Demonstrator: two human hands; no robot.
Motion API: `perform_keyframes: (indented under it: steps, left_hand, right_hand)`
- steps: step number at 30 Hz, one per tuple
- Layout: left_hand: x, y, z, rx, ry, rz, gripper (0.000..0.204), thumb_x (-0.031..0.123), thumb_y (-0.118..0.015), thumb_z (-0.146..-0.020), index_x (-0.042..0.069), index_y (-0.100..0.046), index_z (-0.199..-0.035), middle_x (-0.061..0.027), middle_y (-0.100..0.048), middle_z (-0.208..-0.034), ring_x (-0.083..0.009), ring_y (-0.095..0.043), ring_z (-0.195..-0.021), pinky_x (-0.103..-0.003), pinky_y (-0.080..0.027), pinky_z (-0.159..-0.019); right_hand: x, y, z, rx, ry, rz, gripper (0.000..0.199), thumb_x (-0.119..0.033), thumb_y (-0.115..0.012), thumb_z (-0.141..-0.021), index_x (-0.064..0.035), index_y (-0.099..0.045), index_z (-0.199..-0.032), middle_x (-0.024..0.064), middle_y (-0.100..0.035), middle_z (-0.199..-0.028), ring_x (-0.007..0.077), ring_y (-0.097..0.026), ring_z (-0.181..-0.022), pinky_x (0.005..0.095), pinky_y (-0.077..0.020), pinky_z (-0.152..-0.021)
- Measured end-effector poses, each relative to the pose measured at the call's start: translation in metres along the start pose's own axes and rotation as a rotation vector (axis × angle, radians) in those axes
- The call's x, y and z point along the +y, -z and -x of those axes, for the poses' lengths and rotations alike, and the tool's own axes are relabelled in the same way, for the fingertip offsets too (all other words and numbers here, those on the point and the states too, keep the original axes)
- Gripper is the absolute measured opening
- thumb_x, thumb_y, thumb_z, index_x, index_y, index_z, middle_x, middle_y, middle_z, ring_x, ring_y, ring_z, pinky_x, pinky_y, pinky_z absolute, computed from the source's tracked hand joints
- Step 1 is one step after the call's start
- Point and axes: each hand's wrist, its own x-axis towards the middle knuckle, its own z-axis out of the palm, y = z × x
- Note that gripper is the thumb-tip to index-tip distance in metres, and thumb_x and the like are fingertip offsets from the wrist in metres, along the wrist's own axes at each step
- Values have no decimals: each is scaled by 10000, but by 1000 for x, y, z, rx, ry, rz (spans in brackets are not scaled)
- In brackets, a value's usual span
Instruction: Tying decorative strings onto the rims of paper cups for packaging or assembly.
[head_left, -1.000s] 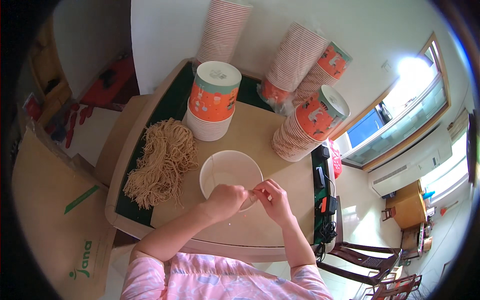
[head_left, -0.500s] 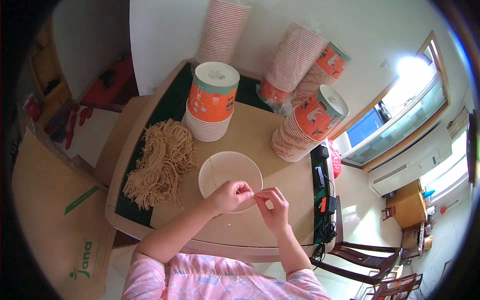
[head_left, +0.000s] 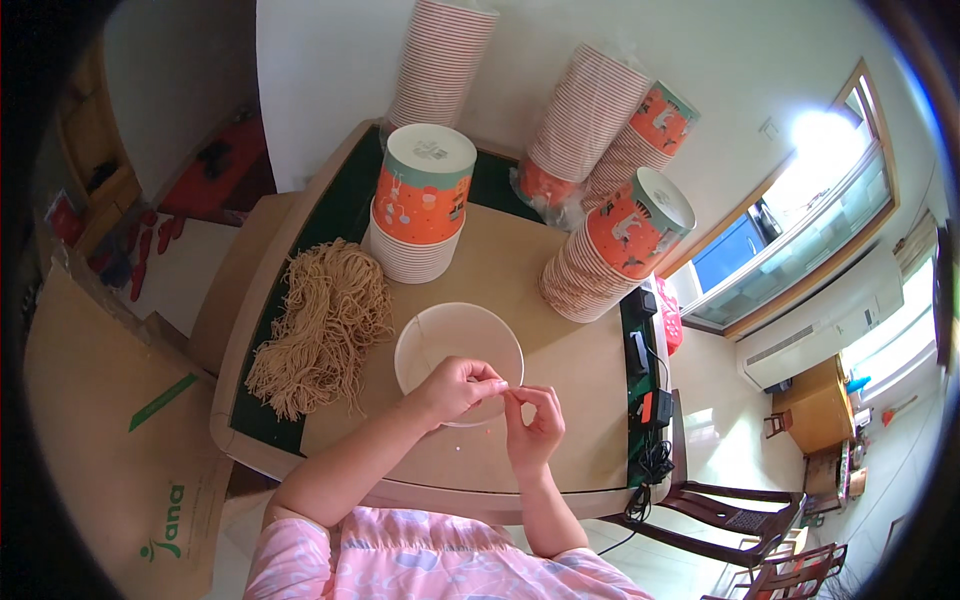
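Head view, change: I see both hands have stayed at the near rim of the bowl [head_left: 457, 352]; against the frame half a second back, the right hand has closed in until its fingertips meet the left's.
Head view, left hand: my left hand [head_left: 455, 388] lies over the bowl's near edge, thumb and forefinger pinched narrow.
Head view, right hand: my right hand [head_left: 535, 428] sits just right of it, above the table [head_left: 560, 400], fingers also pinched narrow.
Grip contents: the two pinches meet at one spot; something tiny may be between them, but I cannot tell what.
Bowl: white, round, upright, on the table directly ahead of me, partly covered by the left hand; I see nothing in the visible part.
Noodles: a loose heap of brown noodles [head_left: 325, 325] lies left of the bowl, near it, partly on the green mat [head_left: 345, 205].
Cup stack: an upright stack of orange-and-teal cups [head_left: 422, 205] stands behind the bowl, bottom side up.
Tilted stack: a second stack [head_left: 610, 250] leans to the right of the bowl, apart from it.
Rear stacks: further stacks [head_left: 590, 120] lean on the wall; one is wrapped in clear plastic.
Table edge, right: dark devices with a cable [head_left: 648, 400] lie along it.
Floor, right: chairs [head_left: 760, 530] stand there.
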Motion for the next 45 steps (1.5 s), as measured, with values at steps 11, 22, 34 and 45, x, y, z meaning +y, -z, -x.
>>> perform_keyframes:
  steps: [11,22,34,45]
  left_hand:
    - [-3,1,-2,37,-16,14,108,125,-646,-883,29,-690,-902,58,-529,-606,-19,-401,-497,-190,-292,-450]
    - [-8,1,-2,56,-115,-113,76,78,-671,-847,24,-688,-898,38,-606,-699,-18,-469,-587,-186,-378,-535]
    - [3,-1,10,120,-229,-341,81,84,-679,-809,27,-672,-866,9,-623,-746,-44,-505,-628,-216,-430,-582]
    - [-2,2,9,173,-237,-340,104,100,-665,-845,-2,-681,-829,-20,-608,-752,-73,-516,-643,-242,-424,-594]
  right_hand:
    - [4,-1,7,-33,-24,-9,178,116,-641,-803,14,-670,-947,87,-605,-907,143,-581,-805,243,-483,-707]
    - [2,7,8,-110,-69,-124,212,125,-558,-849,15,-659,-999,89,-594,-954,160,-570,-899,254,-466,-780]
    - [12,9,-3,-213,-230,-145,112,13,-680,-824,3,-660,-934,51,-644,-810,116,-581,-771,244,-466,-722]
    - [14,9,-5,-261,-323,-166,34,25,-655,-842,15,-642,-872,23,-648,-828,81,-565,-800,221,-457,-750]
